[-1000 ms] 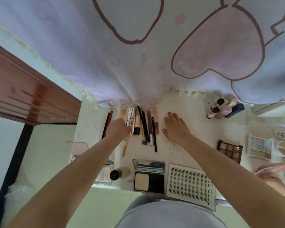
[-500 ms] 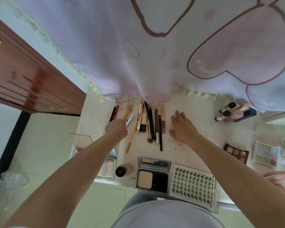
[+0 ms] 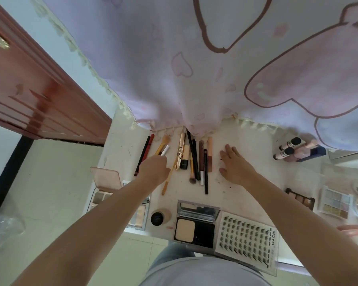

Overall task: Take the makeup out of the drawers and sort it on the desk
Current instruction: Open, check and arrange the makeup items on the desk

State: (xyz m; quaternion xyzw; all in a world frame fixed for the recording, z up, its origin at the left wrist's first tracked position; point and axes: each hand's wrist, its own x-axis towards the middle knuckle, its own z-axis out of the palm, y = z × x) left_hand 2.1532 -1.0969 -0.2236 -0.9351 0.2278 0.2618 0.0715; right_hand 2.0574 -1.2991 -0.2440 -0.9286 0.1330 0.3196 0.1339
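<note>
Gripping a silver tube point(image 3: 165, 150) in left hand point(image 3: 153, 170), right hand point(image 3: 234, 166) flat on desk point(image 3: 256, 141)

A pale lilac curtain point(image 3: 153, 65) printed with pink hearts and brown-outlined cartoon shapes fills the upper view, its cream tasselled hem hanging down onto the back of the white bench point(image 3: 254, 141). To the left stands a glossy reddish-brown wooden door point(image 3: 29, 96) with a brass fitting near its top corner, set against a light wall point(image 3: 56, 44). Below it lies a pale tiled floor point(image 3: 56, 178), where a crumpled clear plastic bag point(image 3: 2, 226) rests. Soft daylight glows through the fabric.
</note>
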